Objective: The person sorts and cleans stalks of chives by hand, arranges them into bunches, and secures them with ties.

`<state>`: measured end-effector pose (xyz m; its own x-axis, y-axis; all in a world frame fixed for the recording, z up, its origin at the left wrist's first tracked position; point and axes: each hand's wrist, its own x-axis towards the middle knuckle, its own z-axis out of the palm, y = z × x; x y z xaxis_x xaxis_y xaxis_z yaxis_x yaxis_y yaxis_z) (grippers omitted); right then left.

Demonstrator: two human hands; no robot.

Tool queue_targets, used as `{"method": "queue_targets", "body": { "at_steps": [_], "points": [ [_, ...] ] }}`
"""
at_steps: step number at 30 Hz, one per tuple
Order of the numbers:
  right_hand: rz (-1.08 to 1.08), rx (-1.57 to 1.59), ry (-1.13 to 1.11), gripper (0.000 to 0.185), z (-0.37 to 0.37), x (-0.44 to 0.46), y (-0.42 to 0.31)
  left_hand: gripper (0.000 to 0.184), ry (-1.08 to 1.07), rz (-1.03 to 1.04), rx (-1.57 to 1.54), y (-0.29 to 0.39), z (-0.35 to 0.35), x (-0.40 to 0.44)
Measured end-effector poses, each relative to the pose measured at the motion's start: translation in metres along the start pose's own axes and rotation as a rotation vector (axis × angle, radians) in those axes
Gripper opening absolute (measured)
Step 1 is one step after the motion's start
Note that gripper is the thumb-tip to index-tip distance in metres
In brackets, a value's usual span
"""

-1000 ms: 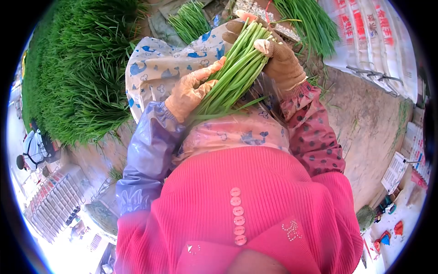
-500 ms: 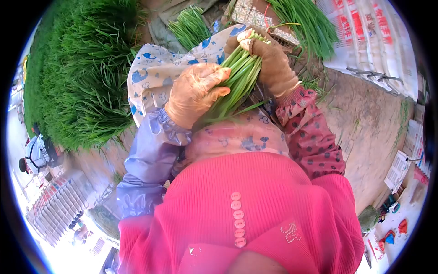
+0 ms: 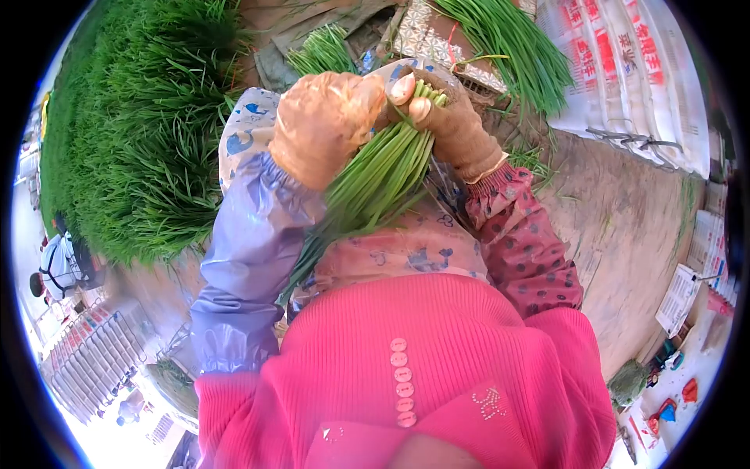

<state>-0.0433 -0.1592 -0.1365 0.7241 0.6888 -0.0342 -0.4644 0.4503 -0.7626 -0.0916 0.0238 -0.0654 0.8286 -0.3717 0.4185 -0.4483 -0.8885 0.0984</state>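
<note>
Green stalks form a bunch (image 3: 383, 176), their pale cut ends pointing up and their leafy ends hanging over the patterned apron. My right hand (image 3: 457, 129), in a brown glove with bare fingertips, is closed round the bunch just below the cut ends. Beside the upper part of the bunch is my left hand (image 3: 324, 125), in an orange-tan glove, its back to the camera. Its fingers are curled in towards the stalks and mostly hidden, so what they grip cannot be made out.
Dense green leaves (image 3: 148, 141) fill the left side. Ahead lie a small cut bunch (image 3: 322, 51) and a larger tied bunch (image 3: 512, 51) on a patterned box (image 3: 422, 35). White printed bags (image 3: 625, 70) are at the right. A person (image 3: 58, 266) is at the far left.
My left hand has moved up and its fingers have curled in. My right hand has come slightly down and left with the bunch, whose leafy ends now hang further down and left.
</note>
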Motion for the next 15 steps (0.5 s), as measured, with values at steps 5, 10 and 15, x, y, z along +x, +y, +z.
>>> {"method": "queue_targets", "body": {
  "at_steps": [5,10,15],
  "points": [
    [0.06,-0.29,0.026,0.036,0.016,0.002,-0.014,0.008,0.07,0.022,0.043,-0.002,0.0,0.023],
    [0.156,-0.271,0.044,0.031,0.025,0.002,-0.019,0.011,-0.031,0.057,0.267,0.003,-0.021,0.049],
    [0.143,-0.265,0.236,0.019,0.022,-0.002,-0.009,0.013,0.6,-0.06,0.012,-0.03,-0.052,0.076]
  ]
}}
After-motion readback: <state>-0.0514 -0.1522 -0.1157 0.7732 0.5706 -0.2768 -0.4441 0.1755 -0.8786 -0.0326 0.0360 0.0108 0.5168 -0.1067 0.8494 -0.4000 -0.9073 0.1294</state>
